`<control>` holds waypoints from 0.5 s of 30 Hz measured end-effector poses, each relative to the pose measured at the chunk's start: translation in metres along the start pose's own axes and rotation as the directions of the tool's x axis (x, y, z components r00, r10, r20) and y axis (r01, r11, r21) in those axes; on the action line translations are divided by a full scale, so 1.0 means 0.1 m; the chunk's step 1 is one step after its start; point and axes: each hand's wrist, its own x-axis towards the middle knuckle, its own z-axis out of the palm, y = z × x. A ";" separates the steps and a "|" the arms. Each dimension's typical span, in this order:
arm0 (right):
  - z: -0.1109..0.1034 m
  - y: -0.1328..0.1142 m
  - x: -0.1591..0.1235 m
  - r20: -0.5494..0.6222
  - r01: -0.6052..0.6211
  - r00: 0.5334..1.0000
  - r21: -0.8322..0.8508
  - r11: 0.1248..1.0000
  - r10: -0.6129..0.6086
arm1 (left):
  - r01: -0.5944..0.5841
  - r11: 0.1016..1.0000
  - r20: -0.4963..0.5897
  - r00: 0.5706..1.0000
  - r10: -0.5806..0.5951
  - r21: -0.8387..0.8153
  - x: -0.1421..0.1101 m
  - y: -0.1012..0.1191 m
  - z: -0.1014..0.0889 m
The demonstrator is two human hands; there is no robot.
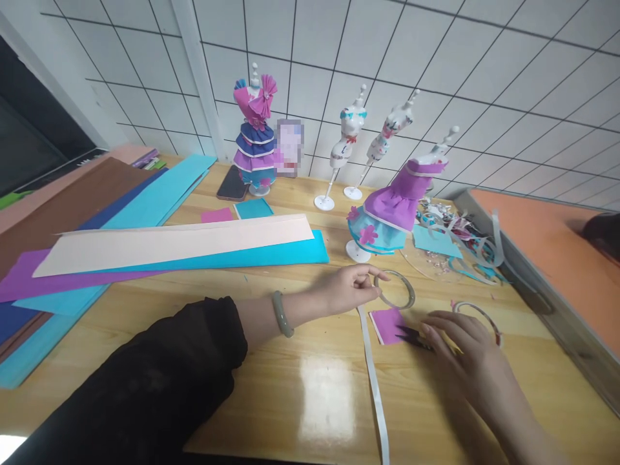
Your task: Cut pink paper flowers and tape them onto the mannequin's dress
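My left hand (356, 287), a bangle on its wrist, has thumb and forefinger closed at the near edge of a roll of tape (410, 298) on the table. A long white strip (372, 381) runs from under that hand toward the front edge. My right hand (465, 342) is closed on the yellow handles of black-bladed scissors (415, 338), palm down. The blade tips touch or overlap a small purple paper square (386, 325). A second tape roll (477, 310) lies just behind the right hand.
Sheets of coloured crepe paper (194, 245) spread over the left. A dressed mannequin (397, 200) stands behind the hands, another (256, 142) farther left beside a phone (232, 184). Two bare mannequin stands (346, 135) stand between. Scraps and ribbons (465, 239) lie by the right ledge.
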 end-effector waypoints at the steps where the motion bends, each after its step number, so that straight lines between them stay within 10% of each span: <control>1: -0.02 -0.08 0.07 -0.023 -0.003 1.000 0.052 0.999 0.005 | 0.031 0.996 0.023 0.999 -0.029 -0.083 0.00 0.01 0.00; 10: 0.00 -0.72 0.63 0.137 -0.463 0.875 0.513 0.723 0.464 | 0.146 0.901 0.056 0.989 -0.135 -0.408 0.01 0.08 -0.04; 15: 0.06 -0.76 0.71 0.201 -0.509 0.832 0.649 0.565 0.518 | 0.121 0.917 0.032 0.993 -0.117 -0.379 0.02 0.06 -0.04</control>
